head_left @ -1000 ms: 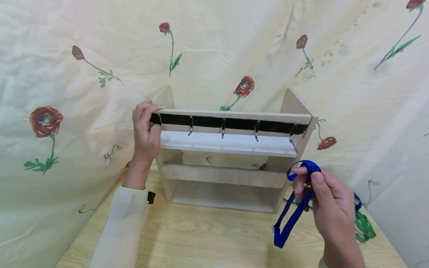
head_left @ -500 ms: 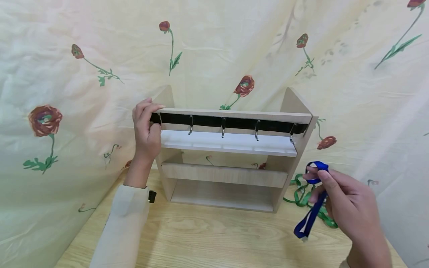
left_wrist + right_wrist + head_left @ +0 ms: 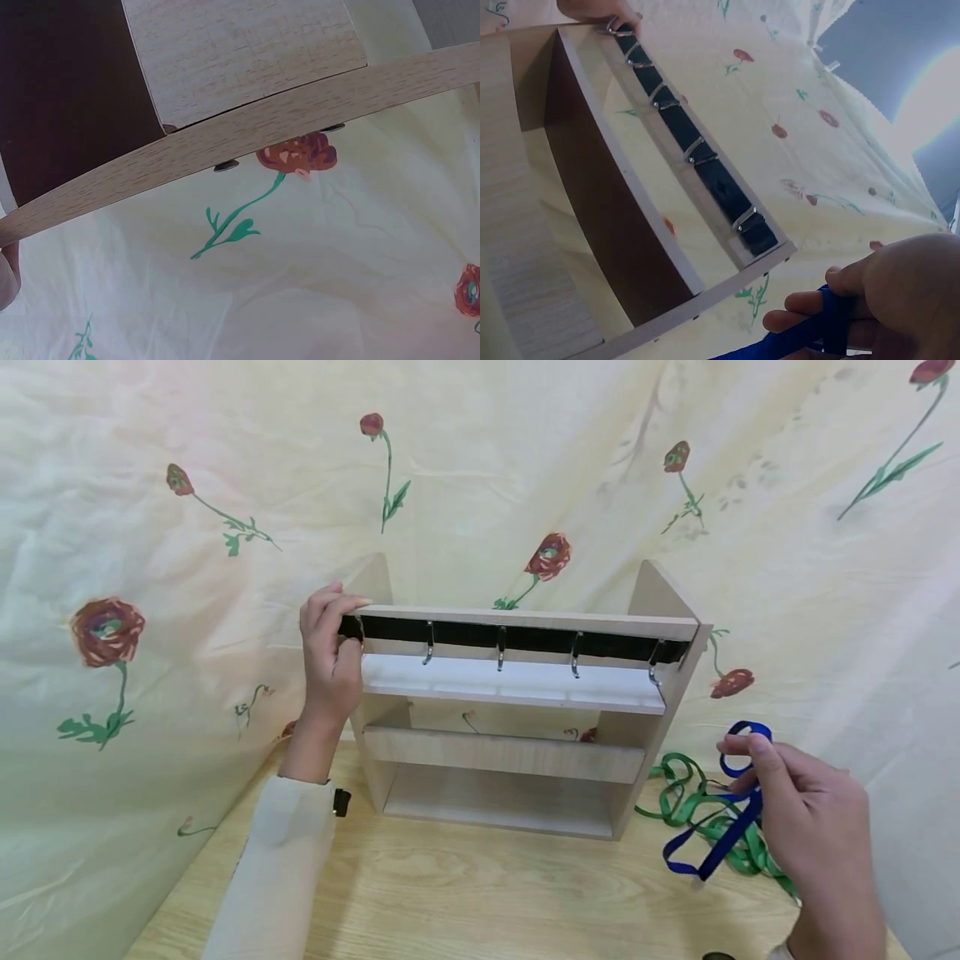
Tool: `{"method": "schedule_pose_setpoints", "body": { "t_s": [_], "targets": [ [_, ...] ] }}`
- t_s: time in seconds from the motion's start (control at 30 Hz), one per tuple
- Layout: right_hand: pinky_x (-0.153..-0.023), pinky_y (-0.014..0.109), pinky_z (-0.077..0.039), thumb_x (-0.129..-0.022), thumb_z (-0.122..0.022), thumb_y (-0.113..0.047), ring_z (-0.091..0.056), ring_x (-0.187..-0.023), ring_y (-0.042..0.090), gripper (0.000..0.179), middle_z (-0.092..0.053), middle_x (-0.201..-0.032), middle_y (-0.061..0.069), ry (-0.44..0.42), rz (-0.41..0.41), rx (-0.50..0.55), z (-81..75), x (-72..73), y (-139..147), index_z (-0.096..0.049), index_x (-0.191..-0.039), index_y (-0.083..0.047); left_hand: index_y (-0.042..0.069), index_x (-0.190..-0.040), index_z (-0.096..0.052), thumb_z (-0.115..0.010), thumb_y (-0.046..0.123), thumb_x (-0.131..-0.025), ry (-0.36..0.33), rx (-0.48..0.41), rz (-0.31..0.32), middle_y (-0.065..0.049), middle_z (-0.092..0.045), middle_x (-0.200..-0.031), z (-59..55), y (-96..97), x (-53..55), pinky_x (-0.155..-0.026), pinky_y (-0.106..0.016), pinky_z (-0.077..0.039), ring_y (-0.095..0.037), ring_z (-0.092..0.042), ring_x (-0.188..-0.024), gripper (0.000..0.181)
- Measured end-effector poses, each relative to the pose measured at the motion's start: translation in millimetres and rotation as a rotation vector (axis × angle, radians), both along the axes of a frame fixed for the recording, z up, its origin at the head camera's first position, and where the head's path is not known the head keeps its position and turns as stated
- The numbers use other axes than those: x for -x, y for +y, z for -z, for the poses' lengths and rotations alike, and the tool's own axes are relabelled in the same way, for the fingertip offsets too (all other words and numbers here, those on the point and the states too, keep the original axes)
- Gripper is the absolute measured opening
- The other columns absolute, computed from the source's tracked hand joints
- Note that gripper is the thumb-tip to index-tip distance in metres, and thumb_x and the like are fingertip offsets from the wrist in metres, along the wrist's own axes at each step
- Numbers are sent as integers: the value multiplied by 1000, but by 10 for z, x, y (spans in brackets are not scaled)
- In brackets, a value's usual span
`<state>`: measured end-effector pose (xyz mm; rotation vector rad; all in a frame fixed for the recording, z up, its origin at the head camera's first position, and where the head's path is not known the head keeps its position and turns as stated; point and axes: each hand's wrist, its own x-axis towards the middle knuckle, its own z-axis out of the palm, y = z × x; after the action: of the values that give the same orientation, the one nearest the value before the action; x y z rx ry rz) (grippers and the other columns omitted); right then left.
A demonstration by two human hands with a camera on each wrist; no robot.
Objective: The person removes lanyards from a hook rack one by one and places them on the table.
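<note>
A small wooden shelf [image 3: 502, 752] stands on the table, with a black strip [image 3: 465, 635] of several metal hooks along its top rail. At the rail's left end my left hand [image 3: 328, 660] grips the wood, fingers over the top and thumb in front. To the right of the shelf, my right hand [image 3: 817, 814] pinches a blue lanyard [image 3: 726, 847] between thumb and fingers. One small loop of it curls over the fingertips, and a longer loop hangs below. In the right wrist view the blue lanyard [image 3: 832, 322] passes between the fingers.
Green lanyards [image 3: 678, 789] lie in a tangle on the wooden table [image 3: 465, 893], right of the shelf and behind the right hand. A dark round object [image 3: 718, 956] shows at the bottom edge. Flower-patterned cloth [image 3: 465, 485] hangs behind and along both sides.
My right hand has moved right, away from the hooks, carrying the blue lanyard, and more of the green lanyards shows. The left hand stays on the rail.
</note>
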<state>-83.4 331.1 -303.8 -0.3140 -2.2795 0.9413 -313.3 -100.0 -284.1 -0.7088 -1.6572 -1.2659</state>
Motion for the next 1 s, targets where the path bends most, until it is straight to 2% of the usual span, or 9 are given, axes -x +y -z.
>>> {"method": "schedule_pose_setpoints", "body": {
  "t_s": [0.27, 0.43, 0.5, 0.6, 0.67, 0.7, 0.87, 0.93, 1.0],
  "targets": [
    [-54, 26, -35, -109, -49, -47, -52, -72, -6, 47, -60, -70, -30, -47, 96, 4, 89, 115, 132, -82, -118, -15, 0, -118, -72, -37, 0, -85, -3, 16, -9, -21, -56, -124, 4, 0, -3, -128, -43, -23, -26, -39, -147, 48],
    [-73, 18, -39, -109, -45, -50, -58, -101, -14, 50, -72, -100, -32, -110, 105, 2, 159, 199, 243, -81, -120, -16, 0, -117, -72, -37, -1, -84, 1, -1, -12, -22, -57, -124, 7, 10, -3, -128, -43, -23, -28, -40, -147, 48],
    [-105, 24, -42, -110, -43, -50, -65, -123, 4, 53, -78, -118, -15, -133, 66, 4, 189, 223, 283, -79, -123, -13, -2, -116, -71, -37, -3, -84, 5, -8, -14, -23, -57, -124, 7, 15, 2, -128, -44, -23, -29, -40, -147, 47],
    [-134, 58, -5, -111, -41, -48, -60, -136, 46, 55, -76, -126, 19, -159, 3, -9, 225, 251, 327, -76, -126, -8, -3, -116, -70, -36, -4, -84, 12, -13, -15, -24, -56, -124, 9, 22, 9, -129, -44, -22, -31, -40, -146, 47],
    [-121, 73, 23, -112, -41, -45, -56, -133, 59, 56, -69, -129, 35, -146, -38, -2, 251, 266, 345, -74, -126, -3, -4, -116, -70, -35, -4, -84, 15, -14, -16, -25, -56, -125, 8, 27, 10, -129, -43, -22, -31, -40, -146, 47],
    [-119, 72, 26, -112, -40, -45, -56, -132, 59, 56, -71, -122, 36, -150, -41, -8, 258, 274, 355, -73, -127, -3, -4, -116, -70, -35, -4, -83, 16, -12, -16, -24, -56, -126, 7, 28, 9, -129, -43, -22, -31, -40, -146, 47],
    [-123, 77, 14, -112, -39, -46, -62, -113, 58, 60, -68, -119, 41, -168, -35, 10, 262, 294, 396, -69, -132, 2, -2, -117, -70, -35, -2, -84, -4, -4, -18, -22, -57, -130, -12, 36, -11, -128, -43, -22, -29, -39, -146, 48],
    [-122, 74, -20, -112, -39, -45, -63, -104, 54, 61, -64, -127, 42, -221, -38, -21, 258, 306, 428, -68, -132, 5, -1, -117, -69, -35, -1, -84, -14, -1, -21, -22, -57, -130, -18, 34, -17, -127, -43, -22, -28, -39, -147, 48],
    [-107, 68, -38, -113, -38, -44, -60, -99, 50, 63, -59, -124, 43, -305, -72, -75, 256, 326, 476, -65, -135, 9, -1, -117, -69, -35, -1, -84, -20, 2, -22, -21, -58, -130, -21, 29, -22, -127, -43, -23, -28, -39, -147, 48]
  ]
}}
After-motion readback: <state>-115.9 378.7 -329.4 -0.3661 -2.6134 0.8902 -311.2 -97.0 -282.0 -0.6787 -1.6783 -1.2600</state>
